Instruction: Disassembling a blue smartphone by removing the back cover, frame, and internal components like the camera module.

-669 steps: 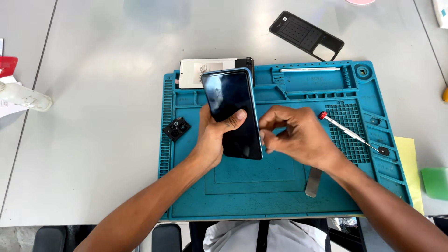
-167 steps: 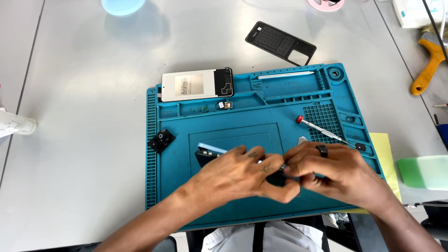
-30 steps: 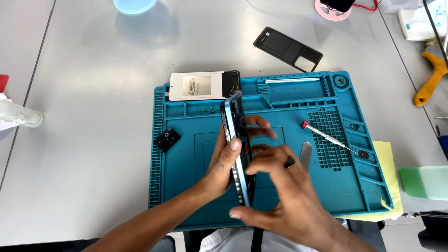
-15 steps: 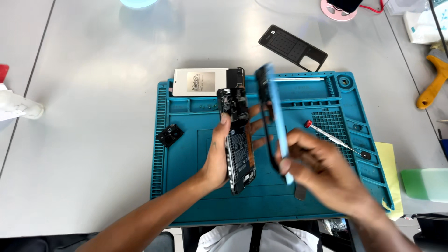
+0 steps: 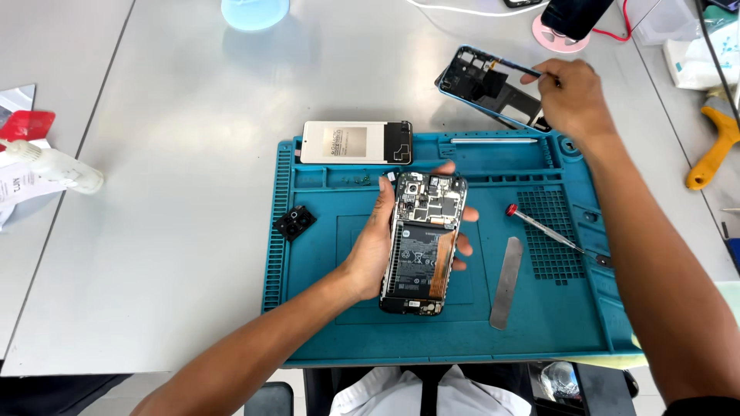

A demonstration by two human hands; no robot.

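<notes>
Lying on grey table point(image 5: 154, 231), teal mat point(image 5: 324, 339), hands apart, yellow tool point(image 5: 713, 150) at edge

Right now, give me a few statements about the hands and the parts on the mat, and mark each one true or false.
1. The left hand holds the opened phone with its battery showing. True.
2. The right hand holds the screwdriver. False: the screwdriver lies on the blue mat; that hand holds the back cover.
3. The metal pry bar lies on the mat. True.
4. The back cover lies over the middle of the mat. False: it is beyond the mat's far edge.
</notes>
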